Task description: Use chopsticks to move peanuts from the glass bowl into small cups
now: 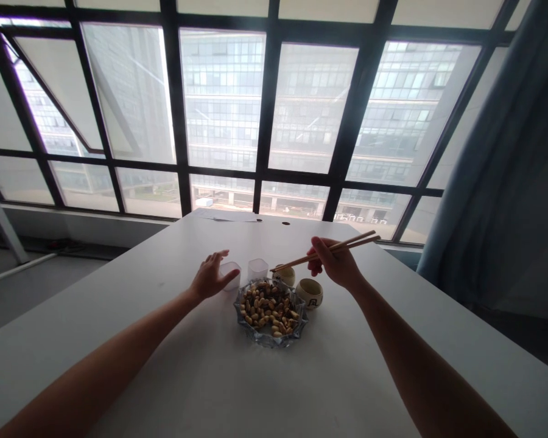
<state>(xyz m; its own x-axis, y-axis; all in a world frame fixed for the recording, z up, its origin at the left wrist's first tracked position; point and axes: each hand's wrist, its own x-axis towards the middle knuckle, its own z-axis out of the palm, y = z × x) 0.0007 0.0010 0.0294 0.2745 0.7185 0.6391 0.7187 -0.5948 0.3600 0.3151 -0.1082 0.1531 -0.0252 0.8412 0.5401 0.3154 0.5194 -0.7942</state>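
Now, chopsticks out over the far cup!

So the chopsticks (347, 243) slant down from the right hand (332, 261), tips by the far cup (285, 278), just behind the bowl (274, 342). That right hand is closed around the shafts, and the tips are too small to tell whether they pinch anything. And the bowl is well loaded: nuts (261, 302), with darker bits among them. Just right of it sits the near cup (310, 299), dark mark on its side. Over left, the left hand (206, 277) spreads thumb and fingers about the left box (231, 267); whether they press on it, can't tell. The right box (257, 268) stands between that and the far cup. My read: a tip-placing step is in hand, and the next move calls for steady tips and a light squeeze among those close rims. Further out: white table (178, 377), paper (226, 215) at its far edge, curtain (488, 152) to the right.
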